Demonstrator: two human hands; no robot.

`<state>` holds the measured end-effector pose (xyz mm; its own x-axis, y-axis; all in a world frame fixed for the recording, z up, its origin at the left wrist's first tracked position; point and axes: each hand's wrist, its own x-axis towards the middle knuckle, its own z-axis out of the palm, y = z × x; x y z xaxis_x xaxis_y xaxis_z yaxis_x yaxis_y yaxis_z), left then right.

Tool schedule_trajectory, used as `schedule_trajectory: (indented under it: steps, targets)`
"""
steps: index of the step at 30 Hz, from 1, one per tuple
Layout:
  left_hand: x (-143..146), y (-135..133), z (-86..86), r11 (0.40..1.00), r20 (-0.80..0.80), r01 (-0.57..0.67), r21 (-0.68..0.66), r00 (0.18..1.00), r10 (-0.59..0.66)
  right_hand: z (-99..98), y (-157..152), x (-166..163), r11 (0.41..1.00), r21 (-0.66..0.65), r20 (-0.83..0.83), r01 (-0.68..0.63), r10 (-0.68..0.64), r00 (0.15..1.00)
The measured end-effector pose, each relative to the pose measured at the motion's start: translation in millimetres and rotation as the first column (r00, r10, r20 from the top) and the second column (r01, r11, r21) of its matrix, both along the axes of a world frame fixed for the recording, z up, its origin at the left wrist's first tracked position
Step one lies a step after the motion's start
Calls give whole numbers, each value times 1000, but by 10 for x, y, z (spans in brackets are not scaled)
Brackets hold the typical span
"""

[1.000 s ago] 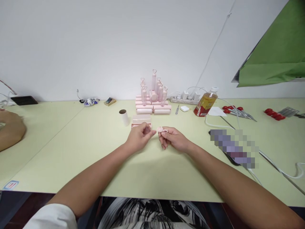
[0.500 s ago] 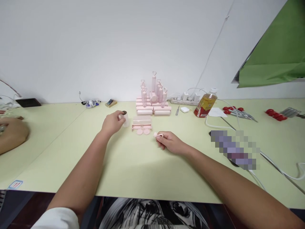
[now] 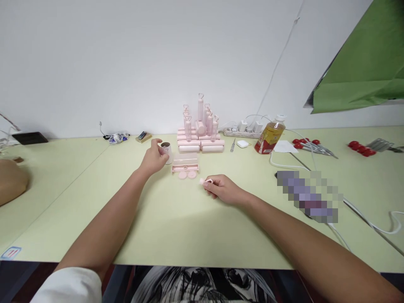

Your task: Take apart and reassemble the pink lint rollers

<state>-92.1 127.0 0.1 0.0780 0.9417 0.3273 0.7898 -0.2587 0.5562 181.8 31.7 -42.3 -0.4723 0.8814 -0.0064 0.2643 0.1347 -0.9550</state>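
A white paper roll [image 3: 169,156] with a brown core stands upright on the table. My left hand [image 3: 154,159] is beside it, with index finger and thumb apart near its rim; whether they touch it is hard to see. My right hand [image 3: 222,188] pinches a small pale pink handle [image 3: 208,181] with a rounded end, just above the table. Between my hands lies an open pink case [image 3: 185,168] with a clear lid, and two round pink discs [image 3: 187,175] lie in front of it.
Several pink lint rollers [image 3: 200,122] are stacked by the wall. Further right are a power strip [image 3: 241,133], a screwdriver [image 3: 232,145], a drink bottle [image 3: 270,136], red-handled tools [image 3: 312,145] and a blurred-out phone [image 3: 306,197] among cables. A brown object [image 3: 12,181] sits far left.
The fingers of my left hand have spread apart at the white roll, its index finger lifting. My right hand still holds the pink handle. The whole view has shifted slightly.
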Motion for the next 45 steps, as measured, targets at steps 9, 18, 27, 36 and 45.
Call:
schedule_trajectory:
  steps: [9, 18, 27, 36, 45]
  targets:
    - [-299, -354, 239, 980, -115, 134, -147, 982, -152, -19, 5, 16, 1000, 26, 27, -7, 6, 1000]
    - [-441, -234, 419, 934, -249, 101, -343, 949, -194, -17, 22, 7, 1000, 23, 37, -4, 3, 999]
    - [-55, -150, 364, 994, -290, 19, -109, 956, -50, -5, 9, 5, 1000, 17, 46, -2, 1, 999]
    - [-25, -53, 316, 994, -341, 20, -111, 938, -57, -12, 14, -8, 1000, 15, 61, 0, -1, 998]
    - [-25, -134, 441, 997, -327, -52, -57, 945, 30, -34, 26, -5, 1000, 20, 60, -2, 1, 998]
